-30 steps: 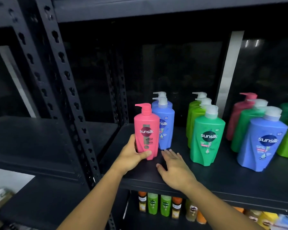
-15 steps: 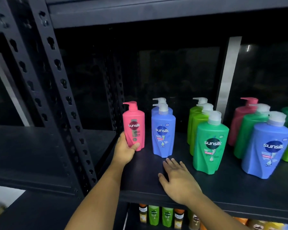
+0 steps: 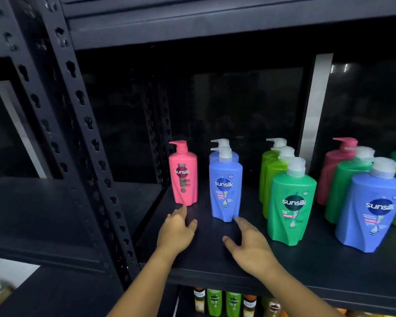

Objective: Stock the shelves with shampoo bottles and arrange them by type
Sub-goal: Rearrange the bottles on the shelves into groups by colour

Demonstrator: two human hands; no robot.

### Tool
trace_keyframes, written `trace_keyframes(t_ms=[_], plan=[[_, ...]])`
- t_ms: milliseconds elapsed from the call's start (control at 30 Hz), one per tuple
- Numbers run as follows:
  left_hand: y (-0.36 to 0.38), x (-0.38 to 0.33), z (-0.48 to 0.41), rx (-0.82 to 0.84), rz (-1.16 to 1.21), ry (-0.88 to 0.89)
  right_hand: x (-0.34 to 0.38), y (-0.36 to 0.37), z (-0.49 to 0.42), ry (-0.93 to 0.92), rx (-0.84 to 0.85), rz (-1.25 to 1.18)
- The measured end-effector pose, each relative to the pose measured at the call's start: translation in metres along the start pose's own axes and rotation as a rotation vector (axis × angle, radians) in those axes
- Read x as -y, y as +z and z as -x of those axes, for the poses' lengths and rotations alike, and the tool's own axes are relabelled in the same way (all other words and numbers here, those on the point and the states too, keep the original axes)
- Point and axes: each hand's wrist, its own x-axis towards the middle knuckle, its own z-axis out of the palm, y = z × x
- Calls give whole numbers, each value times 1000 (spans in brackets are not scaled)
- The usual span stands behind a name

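A pink Sunsilk pump bottle stands upright at the left end of the dark shelf. My left hand hovers just in front of it, fingers apart, touching nothing. To the right stands a blue bottle with a second blue one behind it. My right hand rests open on the shelf in front of the blue bottle. Further right are a green bottle with two lime ones behind it, then another blue bottle, a green one and a pink bottle.
A perforated steel upright separates this bay from the dark shelf on the left. A shelf board hangs overhead. Several small bottles stand on the shelf below.
My left hand pushed the pink bottle back and to the left of the blue row, then let go and drew back. My right hand stayed flat on the shelf.
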Motion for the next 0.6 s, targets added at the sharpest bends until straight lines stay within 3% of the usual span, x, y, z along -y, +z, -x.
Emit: trace_keyframes(t_ms=[267, 600], plan=[[2, -2, 15, 91, -197, 89, 10, -5, -38, 141, -152, -339], [6, 2, 11, 73, -220, 109, -5, 15, -59, 154, -246, -292]])
